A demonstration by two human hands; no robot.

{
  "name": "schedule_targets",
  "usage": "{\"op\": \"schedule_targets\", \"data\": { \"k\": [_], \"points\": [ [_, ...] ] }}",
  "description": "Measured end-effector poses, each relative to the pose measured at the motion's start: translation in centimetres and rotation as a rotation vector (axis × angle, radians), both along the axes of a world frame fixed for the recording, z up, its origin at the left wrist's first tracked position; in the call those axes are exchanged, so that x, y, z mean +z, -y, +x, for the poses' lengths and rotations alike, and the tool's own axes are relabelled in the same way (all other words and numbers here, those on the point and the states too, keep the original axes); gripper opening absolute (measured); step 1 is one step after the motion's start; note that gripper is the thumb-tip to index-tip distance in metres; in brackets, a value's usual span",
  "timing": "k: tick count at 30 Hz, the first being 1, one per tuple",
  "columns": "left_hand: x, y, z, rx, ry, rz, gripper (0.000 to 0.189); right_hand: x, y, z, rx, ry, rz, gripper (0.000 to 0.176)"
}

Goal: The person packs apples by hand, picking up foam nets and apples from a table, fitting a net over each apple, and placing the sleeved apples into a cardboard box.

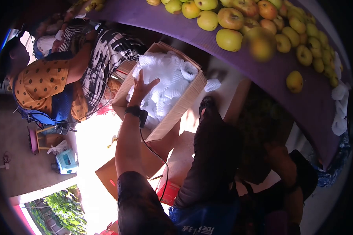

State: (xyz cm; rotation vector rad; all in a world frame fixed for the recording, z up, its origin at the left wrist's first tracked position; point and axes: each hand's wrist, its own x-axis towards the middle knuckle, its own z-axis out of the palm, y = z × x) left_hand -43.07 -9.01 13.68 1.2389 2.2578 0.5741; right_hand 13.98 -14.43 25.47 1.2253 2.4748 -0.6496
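Note:
My left hand [142, 88] is at the near-left side of an open cardboard box [177, 111], its thumb and fingers spread apart. White foam net sleeves [164, 78] fill that box, and the hand is over or against them with nothing gripped. A strap with a small black device and cable sits on my left wrist. My right hand [276, 150] is in deep shadow at the right, by a dark box-like space [259, 113] whose contents I cannot make out. Its fingers are too dark to read.
Green-yellow apples [229, 40] lie on a purple-covered table [274, 84] above right, with foam sleeves [339, 111] at its edge. One foam sleeve [213, 85] lies beside the box. A person in a dotted orange top [43, 80] sits at left. Flattened cardboard [180, 150] lies below.

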Motion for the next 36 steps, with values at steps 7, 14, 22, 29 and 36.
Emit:
{"op": "schedule_targets", "data": {
  "k": [7, 14, 22, 29, 36],
  "points": [
    [-3.6, -2.9, 2.4, 0.154, -0.125, -0.110, 0.127, -0.8, 0.0, 0.6, 0.097, -0.157, 0.144, 0.032],
    [-3.5, -3.2, 1.6, 0.063, -0.131, -0.028, 0.113, 1.1, 0.4, -0.5, 0.012, -0.119, 0.098, 0.041],
    [-2.4, -3.2, 3.1, 0.205, -0.073, 0.069, 0.135, 3.0, -1.2, -2.7, -0.014, 0.138, -0.139, 0.040],
    [-0.3, -4.8, 4.7, 0.068, -0.217, 0.105, 0.137, 1.9, -0.8, -2.1, -0.003, 0.037, -0.049, 0.035],
    [-5.3, -10.2, 3.9, 0.102, -0.155, -0.134, 0.127, 2.1, -0.9, -1.7, -0.003, -0.008, 0.013, 0.033]
  ]
}}
